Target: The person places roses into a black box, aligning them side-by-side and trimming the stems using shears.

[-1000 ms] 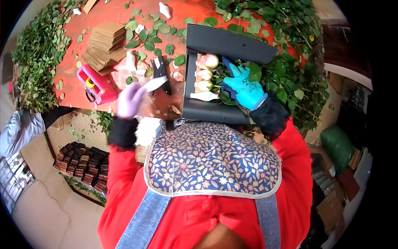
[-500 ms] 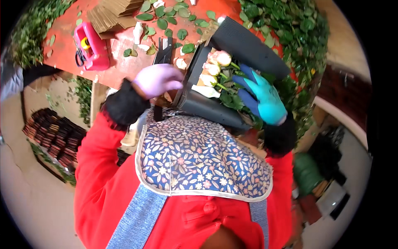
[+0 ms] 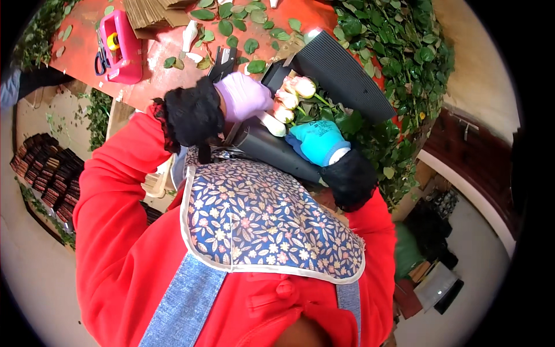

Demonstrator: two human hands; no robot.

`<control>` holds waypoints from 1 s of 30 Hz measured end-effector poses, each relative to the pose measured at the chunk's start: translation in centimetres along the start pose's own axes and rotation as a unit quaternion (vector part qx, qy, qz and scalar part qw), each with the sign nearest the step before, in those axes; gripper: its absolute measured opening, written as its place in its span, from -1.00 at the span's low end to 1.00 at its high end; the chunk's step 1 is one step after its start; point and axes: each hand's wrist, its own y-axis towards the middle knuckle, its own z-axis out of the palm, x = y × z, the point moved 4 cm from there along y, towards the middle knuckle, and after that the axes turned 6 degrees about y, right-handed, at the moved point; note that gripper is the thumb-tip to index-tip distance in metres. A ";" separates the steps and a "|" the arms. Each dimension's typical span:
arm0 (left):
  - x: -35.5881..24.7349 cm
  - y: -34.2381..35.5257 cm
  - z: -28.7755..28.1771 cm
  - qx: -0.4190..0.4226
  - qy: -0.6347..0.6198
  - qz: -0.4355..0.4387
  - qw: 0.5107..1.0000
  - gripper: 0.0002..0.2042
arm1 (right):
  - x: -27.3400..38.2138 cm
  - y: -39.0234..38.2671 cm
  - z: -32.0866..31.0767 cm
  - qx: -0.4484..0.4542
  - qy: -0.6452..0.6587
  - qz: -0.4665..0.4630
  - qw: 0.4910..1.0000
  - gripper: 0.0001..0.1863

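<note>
Head camera: I've got red tabletop [image 3: 165, 61] between the pink caddy [image 3: 126, 68] and the left hand [image 3: 244, 98], its near edge passing just below the caddy, leaves [image 3: 399, 58] banked right. Roses [image 3: 287, 103] lie in the black trough [image 3: 277, 152]; left fingers curl at the pale nearest bud [image 3: 273, 124], right hand [image 3: 319, 140] bends beside stems [image 3: 323, 100]. Whether either grips, I can't tell.

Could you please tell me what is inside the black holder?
Pale pink roses, a white sleeve and greenery show inside the black holder. Anything beneath the left hand and right hand cannot be seen.
</note>
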 end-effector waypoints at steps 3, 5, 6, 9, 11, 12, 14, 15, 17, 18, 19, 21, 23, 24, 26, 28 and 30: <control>2.7 -3.5 -3.8 -0.005 0.074 -0.062 0.995 -0.84 | 0.3 0.1 -0.4 0.003 -0.006 -0.027 1.000 -0.74; 3.7 -6.0 -5.1 0.105 0.100 -0.158 0.977 -0.84 | 0.4 0.3 -0.5 0.017 -0.018 -0.023 0.999 -0.76; 3.7 -7.5 -5.1 0.197 0.113 -0.215 0.950 -0.84 | 0.4 0.4 -0.3 0.033 -0.018 -0.019 0.999 -0.77; 0.0 -6.8 -5.1 0.057 0.041 -0.099 0.993 -0.82 | 0.3 0.7 -0.1 0.042 -0.012 -0.008 0.999 -0.78; -2.3 -4.6 -3.6 -0.025 -0.094 -0.004 0.995 -0.61 | 0.3 0.7 0.0 0.035 -0.015 -0.019 0.999 -0.79; -3.0 -3.6 -3.1 -0.057 -0.167 0.062 0.982 -0.54 | 0.3 0.7 0.0 0.031 -0.019 -0.028 0.999 -0.79; -2.7 -1.9 -1.5 -0.048 -0.167 0.079 0.982 -0.53 | 0.2 0.7 0.1 0.023 -0.021 -0.032 0.999 -0.79; -2.1 -1.5 -0.6 0.010 -0.195 0.036 0.980 -0.55 | 0.3 0.6 0.1 0.016 -0.018 -0.029 0.999 -0.79; -1.9 -1.2 0.0 0.009 -0.180 0.066 0.981 -0.57 | 0.4 0.6 0.0 -0.016 -0.009 -0.044 0.999 -0.80; -1.7 -1.1 0.1 0.016 -0.170 0.075 0.982 -0.59 | 0.5 0.7 0.0 -0.020 -0.007 -0.045 0.999 -0.80; -1.8 -1.0 0.1 0.010 -0.152 0.091 0.984 -0.58 | 0.5 0.7 0.1 -0.022 -0.007 -0.042 0.999 -0.81; -2.1 -0.6 -0.2 -0.012 -0.165 0.121 0.979 -0.59 | 0.5 0.8 0.1 -0.015 -0.008 -0.041 0.999 -0.84; -2.4 0.2 -0.5 0.006 -0.222 0.138 0.965 -0.62 | 0.4 0.7 -0.1 -0.007 -0.014 -0.038 0.999 -0.87; -2.4 0.5 -0.3 0.057 -0.198 0.124 0.971 -0.65 | 0.5 0.5 -0.3 -0.008 -0.003 -0.044 0.999 -0.88; -2.2 1.1 -0.1 0.143 -0.184 0.082 0.969 -0.65 | 0.5 -0.1 -1.2 -0.040 0.027 -0.064 0.997 -0.88; -2.7 1.4 -0.8 0.106 -0.087 0.149 0.979 -0.63 | 0.2 -0.8 -2.2 -0.090 0.069 -0.057 0.992 -0.84; -2.9 1.6 -1.2 0.098 -0.076 0.159 0.979 -0.63 | 0.0 -1.3 -2.8 -0.179 0.053 -0.017 0.982 -0.79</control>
